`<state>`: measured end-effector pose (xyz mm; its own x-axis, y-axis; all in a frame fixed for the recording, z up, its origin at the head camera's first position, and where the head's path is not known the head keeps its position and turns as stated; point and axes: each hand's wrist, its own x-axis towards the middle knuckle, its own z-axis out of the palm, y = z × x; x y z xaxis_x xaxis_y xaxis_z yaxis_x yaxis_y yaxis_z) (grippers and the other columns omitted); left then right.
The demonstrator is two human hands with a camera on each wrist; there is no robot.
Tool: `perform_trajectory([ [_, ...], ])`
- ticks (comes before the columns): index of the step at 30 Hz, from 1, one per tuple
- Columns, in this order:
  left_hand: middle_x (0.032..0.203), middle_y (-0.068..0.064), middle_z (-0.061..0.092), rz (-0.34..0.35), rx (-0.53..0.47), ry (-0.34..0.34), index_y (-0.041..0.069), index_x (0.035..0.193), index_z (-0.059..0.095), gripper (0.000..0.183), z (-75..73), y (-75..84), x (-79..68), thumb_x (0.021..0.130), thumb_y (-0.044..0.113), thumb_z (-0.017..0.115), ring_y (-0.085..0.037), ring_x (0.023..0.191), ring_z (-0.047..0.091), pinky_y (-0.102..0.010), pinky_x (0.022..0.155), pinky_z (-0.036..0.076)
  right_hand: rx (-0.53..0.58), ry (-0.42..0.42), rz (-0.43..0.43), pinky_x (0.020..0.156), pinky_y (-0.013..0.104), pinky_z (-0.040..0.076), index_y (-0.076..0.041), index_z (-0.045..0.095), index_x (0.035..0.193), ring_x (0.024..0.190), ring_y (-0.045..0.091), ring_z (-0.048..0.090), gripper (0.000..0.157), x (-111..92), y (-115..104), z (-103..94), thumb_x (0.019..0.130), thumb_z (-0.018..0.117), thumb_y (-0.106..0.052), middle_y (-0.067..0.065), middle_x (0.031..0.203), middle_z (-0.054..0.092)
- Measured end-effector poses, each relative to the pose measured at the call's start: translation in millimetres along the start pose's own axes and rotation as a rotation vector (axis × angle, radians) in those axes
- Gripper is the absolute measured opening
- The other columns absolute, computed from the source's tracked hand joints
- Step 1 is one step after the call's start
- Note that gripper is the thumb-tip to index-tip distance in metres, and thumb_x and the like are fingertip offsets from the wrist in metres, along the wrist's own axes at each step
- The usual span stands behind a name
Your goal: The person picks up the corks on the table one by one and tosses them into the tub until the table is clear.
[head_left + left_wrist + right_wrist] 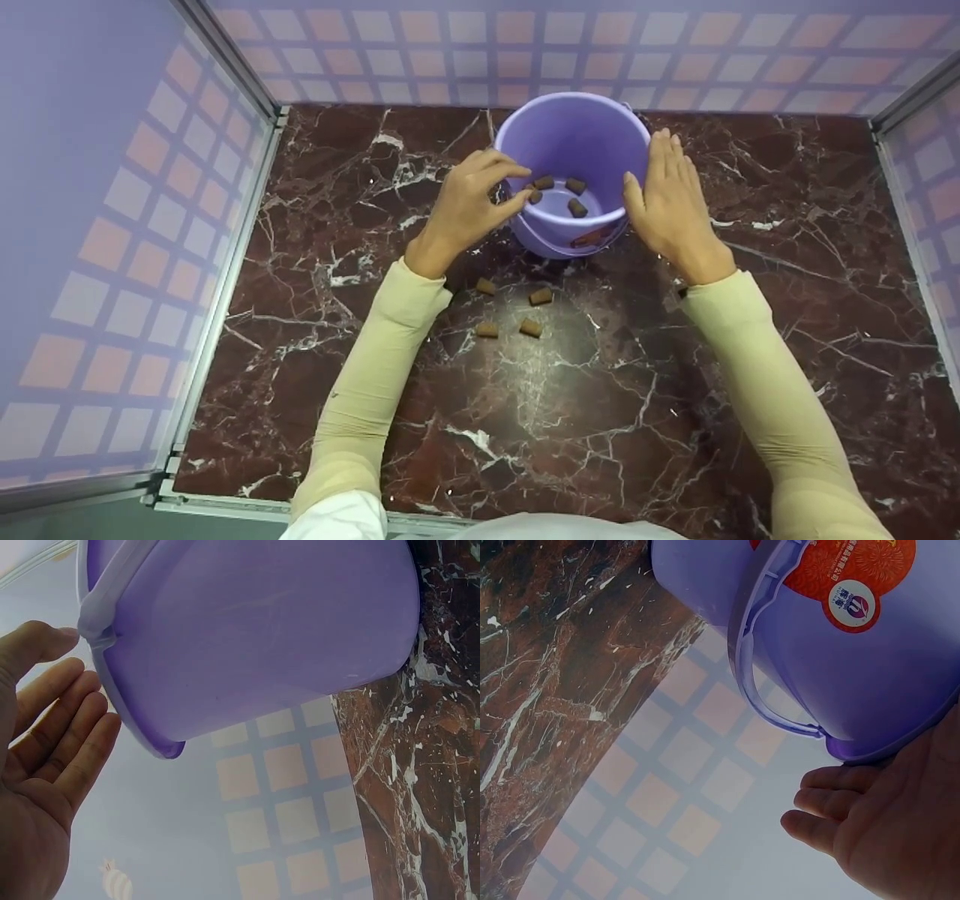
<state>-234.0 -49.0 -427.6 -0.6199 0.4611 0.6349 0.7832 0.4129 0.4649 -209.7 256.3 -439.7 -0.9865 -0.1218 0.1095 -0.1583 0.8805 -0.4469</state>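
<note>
A purple bucket (555,236) stands on the marbled tabletop, its handle lowered toward the person. Inside lie several brown cork-like stoppers (577,208). At the bucket's left rim is my left hand (469,199), thumb and fingers bent loosely and apart; one brown stopper shows just beyond the thumb tip. The left wrist view shows these fingertips right by the rim, with nothing between them. My right hand (671,199) lies along the right side of the rim with fingers straight. In the right wrist view, its fingers (829,802) reach beneath the rim.
Several more brown stoppers (530,328) lie on the dark red marbled tabletop (570,427), between the bucket and the person. Lilac panels with pink and white squares (514,64) enclose the back and sides. A metal frame rail (225,277) runs along the left edge.
</note>
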Motion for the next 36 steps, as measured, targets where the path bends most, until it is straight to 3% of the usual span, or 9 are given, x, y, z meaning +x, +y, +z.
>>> perform_trajectory([
  [8, 0.104, -0.014, 0.075, 0.014, -0.021, 0.108, -0.003, 0.106, 0.079, 0.021, -8.1, -2.3, -8.9, 0.089, 0.008, 0.086, -0.03, 0.094, 0.069, -0.033, 0.09, 0.057, 0.003, 0.004, -0.002, 0.131, 0.048, 0.001, 0.014, 0.009, 0.163, 0.161, 0.043, 0.005, 0.078, 0.4, 0.9, 0.2, 0.112, 0.031, -0.041, 0.034, 0.171, 0.008],
  [19, 0.101, -0.016, 0.075, -0.016, -0.051, 0.183, -0.004, 0.103, 0.078, 0.021, -10.8, -5.8, -31.5, 0.085, 0.002, 0.088, -0.032, 0.094, 0.071, -0.035, 0.094, 0.059, 0.006, 0.006, -0.005, 0.131, 0.049, 0.001, 0.013, 0.009, 0.164, 0.161, 0.043, 0.004, 0.079, 0.1, 0.7, 0.1, 0.112, 0.031, -0.042, 0.034, 0.171, 0.008],
  [30, 0.103, -0.017, 0.075, -0.082, -0.054, 0.192, -0.003, 0.104, 0.079, 0.023, -7.7, -6.8, -56.3, 0.084, 0.004, 0.088, -0.034, 0.1, 0.072, -0.037, 0.1, 0.057, 0.011, 0.006, -0.003, 0.131, 0.049, 0.002, 0.015, 0.009, 0.163, 0.16, 0.044, 0.005, 0.079, -0.3, 1.5, 1.0, 0.112, 0.031, -0.041, 0.035, 0.171, 0.008],
  [36, 0.101, -0.014, 0.076, -0.111, -0.054, 0.189, -0.002, 0.104, 0.079, 0.024, -3.9, -7.8, -69.1, 0.083, 0.004, 0.089, -0.031, 0.095, 0.072, -0.037, 0.095, 0.059, 0.014, 0.0, 0.0, 0.131, 0.048, 0.001, 0.014, 0.008, 0.163, 0.161, 0.044, 0.004, 0.079, -0.1, 1.1, -0.2, 0.112, 0.031, -0.041, 0.035, 0.171, 0.008],
])
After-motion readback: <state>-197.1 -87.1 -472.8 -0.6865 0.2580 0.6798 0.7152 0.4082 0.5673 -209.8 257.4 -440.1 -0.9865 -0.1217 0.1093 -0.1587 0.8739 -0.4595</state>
